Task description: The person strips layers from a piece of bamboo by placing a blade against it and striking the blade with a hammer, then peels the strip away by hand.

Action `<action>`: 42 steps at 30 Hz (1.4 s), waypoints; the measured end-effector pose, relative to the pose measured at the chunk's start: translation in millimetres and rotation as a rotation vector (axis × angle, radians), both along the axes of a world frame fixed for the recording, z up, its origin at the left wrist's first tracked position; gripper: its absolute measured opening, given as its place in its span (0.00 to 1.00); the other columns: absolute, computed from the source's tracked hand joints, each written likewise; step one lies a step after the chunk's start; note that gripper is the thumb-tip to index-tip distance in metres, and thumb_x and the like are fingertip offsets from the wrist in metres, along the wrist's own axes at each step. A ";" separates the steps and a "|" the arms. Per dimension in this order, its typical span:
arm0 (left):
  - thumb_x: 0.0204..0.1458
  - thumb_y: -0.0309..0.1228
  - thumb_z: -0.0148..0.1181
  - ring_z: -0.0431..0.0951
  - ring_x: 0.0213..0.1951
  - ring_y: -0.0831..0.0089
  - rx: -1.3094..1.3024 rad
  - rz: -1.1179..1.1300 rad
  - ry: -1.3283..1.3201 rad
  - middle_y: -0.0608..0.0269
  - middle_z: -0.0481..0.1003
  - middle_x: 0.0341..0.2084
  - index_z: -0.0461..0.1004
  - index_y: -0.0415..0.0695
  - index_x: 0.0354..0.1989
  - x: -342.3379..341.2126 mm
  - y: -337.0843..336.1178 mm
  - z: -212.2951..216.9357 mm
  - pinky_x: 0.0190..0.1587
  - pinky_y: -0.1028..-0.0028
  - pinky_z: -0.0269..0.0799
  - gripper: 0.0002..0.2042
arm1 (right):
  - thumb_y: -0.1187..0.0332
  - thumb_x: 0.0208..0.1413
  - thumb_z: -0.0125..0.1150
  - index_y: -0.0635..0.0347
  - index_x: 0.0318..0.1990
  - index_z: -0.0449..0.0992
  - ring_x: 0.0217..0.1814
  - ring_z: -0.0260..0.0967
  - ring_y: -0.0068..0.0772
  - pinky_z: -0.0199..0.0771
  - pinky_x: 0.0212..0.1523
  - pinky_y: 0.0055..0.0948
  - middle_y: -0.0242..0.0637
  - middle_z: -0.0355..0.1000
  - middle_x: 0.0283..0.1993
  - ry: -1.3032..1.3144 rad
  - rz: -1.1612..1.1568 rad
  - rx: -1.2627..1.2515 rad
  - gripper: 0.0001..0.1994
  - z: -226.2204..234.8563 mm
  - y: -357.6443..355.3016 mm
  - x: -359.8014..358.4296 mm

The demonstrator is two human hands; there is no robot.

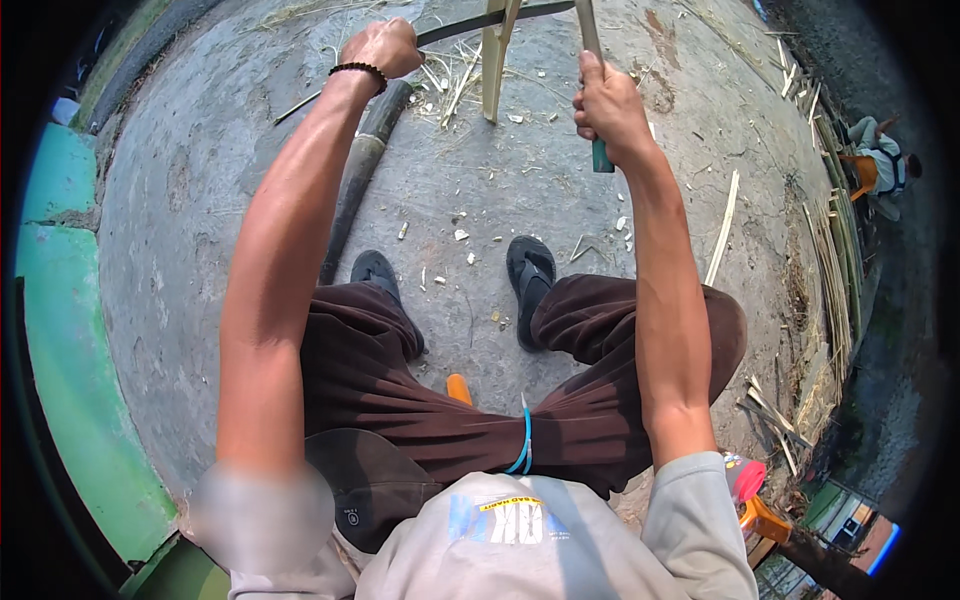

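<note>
At the top, my left hand [383,48] is closed round the end of a long, dark, slightly curved machete [455,29]; its handle is hidden in the fist. The blade runs rightward across an upright split piece of bamboo [492,75], which stands on the ground with its top out of view. To the right, my right hand [612,105] is wrapped round a tool with a green grip end [602,157]. Its greyish shaft [590,28] points up beside the blade's far end, and the frame cuts off its top.
A dark bamboo pole [362,165] lies left of my feet. Pale chips and slivers litter the concrete [450,190]. Long strips [835,270] are piled at the right, near another seated person [885,165]. A green-painted ledge [75,330] borders the left.
</note>
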State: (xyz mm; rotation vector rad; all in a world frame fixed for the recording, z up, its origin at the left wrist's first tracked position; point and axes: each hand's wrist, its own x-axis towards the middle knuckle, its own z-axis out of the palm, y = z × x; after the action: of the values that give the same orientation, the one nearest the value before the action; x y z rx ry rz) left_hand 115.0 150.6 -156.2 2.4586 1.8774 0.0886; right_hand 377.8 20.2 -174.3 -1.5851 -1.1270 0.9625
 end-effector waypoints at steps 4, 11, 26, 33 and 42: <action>0.48 0.33 0.62 0.83 0.41 0.50 -0.023 0.132 -0.043 0.40 0.81 0.35 0.83 0.37 0.34 7.8 -15.0 -4.5 0.41 0.59 0.79 0.12 | 0.47 0.72 0.44 0.54 0.29 0.62 0.11 0.52 0.16 0.54 0.12 0.22 0.22 0.54 0.16 -0.035 -0.142 0.368 0.23 93.1 -26.9 -5.7; 0.50 0.40 0.63 0.83 0.42 0.48 0.036 -0.074 0.023 0.43 0.82 0.37 0.83 0.40 0.39 9.3 3.1 -29.0 0.46 0.57 0.78 0.16 | 0.46 0.70 0.48 0.61 0.33 0.70 0.15 0.63 0.24 0.65 0.17 0.32 0.32 0.66 0.20 -0.596 0.037 0.005 0.24 -49.5 5.4 32.9; 0.48 0.39 0.64 0.83 0.43 0.47 -0.053 -0.013 -0.029 0.42 0.81 0.38 0.83 0.41 0.41 1.9 -1.4 -27.2 0.47 0.56 0.78 0.16 | 0.44 0.70 0.46 0.63 0.30 0.70 0.19 0.66 0.33 0.68 0.24 0.41 0.37 0.66 0.19 -0.657 0.214 -0.289 0.28 -53.0 -28.4 14.2; 0.49 0.34 0.58 0.82 0.46 0.49 -0.056 0.160 -0.048 0.42 0.81 0.40 0.84 0.40 0.37 -7.2 12.8 -27.7 0.47 0.59 0.78 0.13 | 0.47 0.72 0.43 0.53 0.30 0.61 0.11 0.50 0.13 0.52 0.11 0.20 0.20 0.53 0.16 -0.296 -0.244 0.291 0.22 93.0 -40.3 -24.0; 0.50 0.33 0.57 0.82 0.44 0.50 0.078 0.037 -0.112 0.45 0.82 0.38 0.84 0.43 0.37 12.7 3.8 -40.9 0.45 0.56 0.78 0.12 | 0.48 0.72 0.45 0.60 0.33 0.69 0.18 0.69 0.24 0.65 0.18 0.25 0.34 0.70 0.24 -0.792 -0.055 0.116 0.23 -64.7 14.8 20.2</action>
State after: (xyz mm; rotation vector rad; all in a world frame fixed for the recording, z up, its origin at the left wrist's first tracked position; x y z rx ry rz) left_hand 127.7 154.4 -197.1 2.4120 1.9078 0.3010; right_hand 398.0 34.9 -239.0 -1.9425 -1.6129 0.1958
